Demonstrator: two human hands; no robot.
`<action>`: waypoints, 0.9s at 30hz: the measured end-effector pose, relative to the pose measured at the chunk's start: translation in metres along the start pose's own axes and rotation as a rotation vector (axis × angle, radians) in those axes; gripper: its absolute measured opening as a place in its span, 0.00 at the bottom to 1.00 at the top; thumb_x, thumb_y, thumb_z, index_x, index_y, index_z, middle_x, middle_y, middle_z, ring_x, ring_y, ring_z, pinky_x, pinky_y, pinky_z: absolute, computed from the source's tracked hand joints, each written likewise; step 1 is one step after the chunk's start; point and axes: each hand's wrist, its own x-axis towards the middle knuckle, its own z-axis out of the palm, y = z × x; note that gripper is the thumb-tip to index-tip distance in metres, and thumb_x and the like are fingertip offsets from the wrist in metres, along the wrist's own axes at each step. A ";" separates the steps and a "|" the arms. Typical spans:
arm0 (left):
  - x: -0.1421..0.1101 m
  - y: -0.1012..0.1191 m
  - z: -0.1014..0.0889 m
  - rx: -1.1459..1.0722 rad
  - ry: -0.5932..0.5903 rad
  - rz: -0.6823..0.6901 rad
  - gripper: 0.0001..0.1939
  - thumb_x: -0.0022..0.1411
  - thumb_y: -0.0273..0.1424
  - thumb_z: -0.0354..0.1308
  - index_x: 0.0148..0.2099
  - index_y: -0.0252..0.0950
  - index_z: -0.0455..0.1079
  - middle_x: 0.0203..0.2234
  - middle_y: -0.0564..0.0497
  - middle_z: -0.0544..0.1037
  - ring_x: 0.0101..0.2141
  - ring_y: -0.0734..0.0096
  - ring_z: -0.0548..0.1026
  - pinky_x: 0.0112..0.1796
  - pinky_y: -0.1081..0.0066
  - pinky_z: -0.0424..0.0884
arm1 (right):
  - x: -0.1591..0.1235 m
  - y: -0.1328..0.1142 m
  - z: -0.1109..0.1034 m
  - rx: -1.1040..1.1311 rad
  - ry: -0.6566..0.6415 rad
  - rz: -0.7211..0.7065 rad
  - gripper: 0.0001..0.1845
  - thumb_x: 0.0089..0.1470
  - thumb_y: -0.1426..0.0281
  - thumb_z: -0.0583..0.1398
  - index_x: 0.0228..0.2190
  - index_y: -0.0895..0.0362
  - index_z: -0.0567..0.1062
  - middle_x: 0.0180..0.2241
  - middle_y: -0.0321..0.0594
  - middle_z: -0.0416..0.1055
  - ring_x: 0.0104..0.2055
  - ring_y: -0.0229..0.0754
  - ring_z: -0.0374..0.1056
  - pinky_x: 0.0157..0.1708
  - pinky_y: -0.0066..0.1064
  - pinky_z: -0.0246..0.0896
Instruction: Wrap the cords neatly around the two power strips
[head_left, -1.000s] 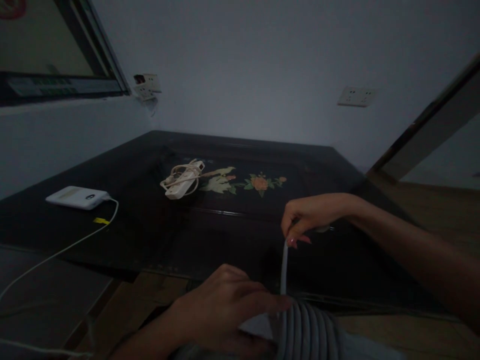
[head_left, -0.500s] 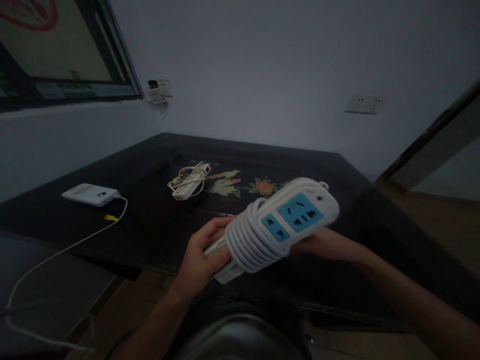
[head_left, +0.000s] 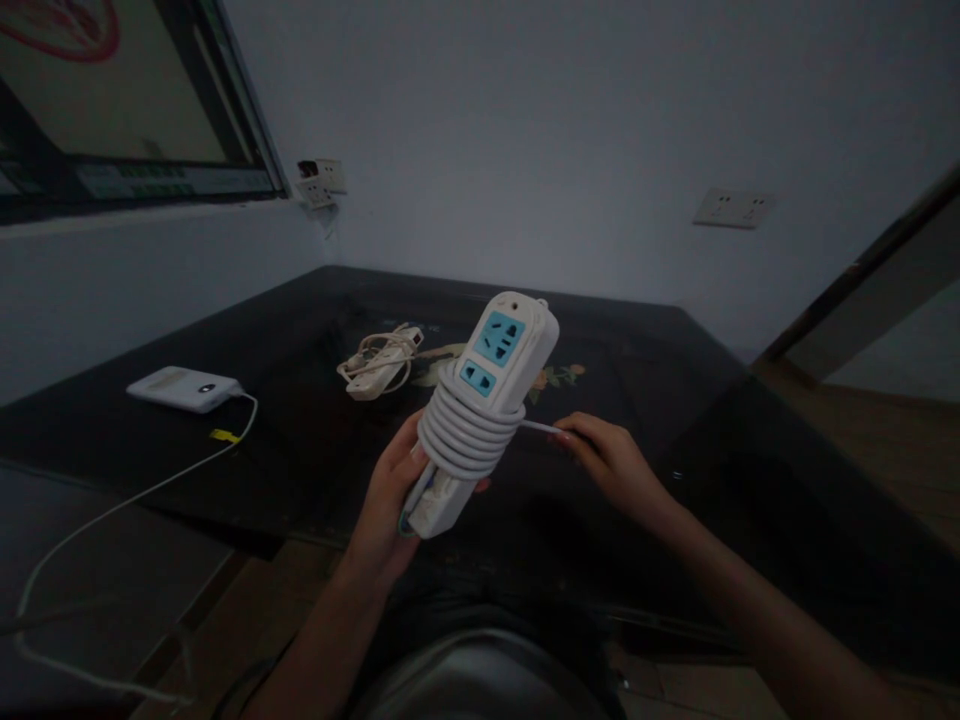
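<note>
My left hand (head_left: pixel 386 500) is closed round the lower end of a white power strip (head_left: pixel 487 385) with blue sockets, held tilted upright over the near edge of a dark table (head_left: pixel 637 350). Its white cord (head_left: pixel 469 430) is coiled several times round the strip's middle. My right hand (head_left: pixel 611 460) pinches the loose end of that cord just right of the coil.
A second power strip with its cord bundled (head_left: pixel 379 365) lies further back on the table. A white power bank (head_left: pixel 184 388) with a white cable (head_left: pixel 127 500) lies at the left. Wall sockets (head_left: pixel 733 207) sit on the far wall, and a window (head_left: pixel 112 90) is upper left.
The power strip was low at my lap, then raised and laid sideways; now it stands more upright. My right hand moved from under the strip to the cord's loose end.
</note>
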 end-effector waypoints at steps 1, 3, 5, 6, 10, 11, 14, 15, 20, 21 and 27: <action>-0.001 0.000 0.000 0.001 0.004 -0.001 0.24 0.48 0.41 0.67 0.48 0.38 0.73 0.39 0.48 0.78 0.32 0.63 0.79 0.28 0.68 0.80 | 0.002 0.003 0.002 0.011 0.021 -0.013 0.12 0.61 0.67 0.52 0.33 0.58 0.73 0.30 0.41 0.73 0.34 0.40 0.69 0.34 0.29 0.61; -0.002 0.000 0.001 0.005 0.008 0.001 0.25 0.48 0.40 0.67 0.49 0.38 0.71 0.41 0.48 0.78 0.33 0.62 0.79 0.28 0.67 0.80 | 0.005 0.011 0.007 0.053 0.043 -0.024 0.12 0.61 0.66 0.52 0.33 0.58 0.73 0.29 0.41 0.73 0.32 0.40 0.68 0.33 0.29 0.61; -0.004 0.000 0.002 -0.004 0.000 0.012 0.26 0.49 0.39 0.68 0.50 0.39 0.70 0.42 0.48 0.78 0.33 0.62 0.79 0.28 0.67 0.80 | 0.007 0.018 0.012 0.105 0.026 -0.016 0.13 0.60 0.65 0.52 0.32 0.58 0.74 0.28 0.41 0.72 0.30 0.40 0.67 0.31 0.28 0.60; -0.005 0.000 0.002 -0.019 -0.006 0.021 0.26 0.49 0.39 0.68 0.50 0.39 0.70 0.42 0.48 0.78 0.33 0.63 0.79 0.28 0.68 0.80 | 0.007 0.021 0.013 0.128 0.015 -0.010 0.14 0.60 0.65 0.52 0.32 0.58 0.74 0.27 0.40 0.72 0.29 0.39 0.67 0.30 0.28 0.59; -0.006 0.000 0.004 -0.079 -0.018 0.047 0.22 0.50 0.38 0.67 0.48 0.39 0.72 0.38 0.51 0.79 0.31 0.66 0.79 0.28 0.69 0.80 | 0.007 0.024 0.016 0.191 -0.021 0.021 0.13 0.59 0.65 0.53 0.32 0.58 0.75 0.26 0.39 0.71 0.28 0.39 0.65 0.28 0.28 0.57; -0.005 0.000 0.004 -0.085 -0.011 0.047 0.21 0.50 0.38 0.67 0.47 0.39 0.72 0.37 0.52 0.78 0.31 0.66 0.79 0.28 0.69 0.80 | 0.007 0.024 0.016 0.202 -0.023 0.033 0.13 0.59 0.65 0.53 0.32 0.58 0.75 0.26 0.39 0.71 0.28 0.39 0.65 0.28 0.28 0.57; 0.001 -0.001 0.002 -0.073 0.023 0.048 0.23 0.49 0.37 0.68 0.47 0.38 0.71 0.38 0.51 0.78 0.31 0.66 0.78 0.27 0.69 0.80 | 0.005 0.020 0.015 0.246 -0.040 0.091 0.13 0.58 0.64 0.54 0.31 0.58 0.75 0.25 0.38 0.69 0.28 0.38 0.64 0.28 0.28 0.56; 0.004 -0.002 0.000 -0.059 0.035 0.052 0.24 0.49 0.37 0.68 0.48 0.37 0.71 0.39 0.51 0.77 0.31 0.66 0.78 0.27 0.69 0.80 | 0.003 0.018 0.014 0.270 -0.050 0.117 0.14 0.58 0.63 0.53 0.30 0.58 0.74 0.24 0.37 0.68 0.27 0.38 0.63 0.28 0.28 0.56; 0.021 -0.011 -0.011 0.067 0.086 0.081 0.24 0.54 0.36 0.65 0.52 0.36 0.66 0.39 0.48 0.78 0.30 0.66 0.79 0.31 0.67 0.80 | -0.009 -0.004 0.009 0.457 -0.081 0.263 0.15 0.60 0.60 0.52 0.37 0.58 0.70 0.20 0.31 0.61 0.22 0.35 0.59 0.23 0.26 0.53; 0.024 -0.013 -0.013 0.085 0.096 0.087 0.24 0.54 0.35 0.65 0.52 0.36 0.66 0.39 0.48 0.78 0.30 0.66 0.79 0.31 0.67 0.79 | -0.012 -0.011 0.008 0.492 -0.085 0.284 0.15 0.61 0.60 0.52 0.40 0.58 0.68 0.20 0.30 0.61 0.22 0.34 0.59 0.22 0.25 0.52; 0.036 -0.024 -0.024 0.118 0.167 0.146 0.19 0.54 0.38 0.63 0.45 0.34 0.68 0.34 0.50 0.78 0.29 0.67 0.78 0.31 0.68 0.78 | -0.029 -0.044 0.006 0.616 -0.146 0.287 0.14 0.62 0.60 0.52 0.44 0.55 0.66 0.26 0.32 0.66 0.24 0.33 0.61 0.23 0.24 0.56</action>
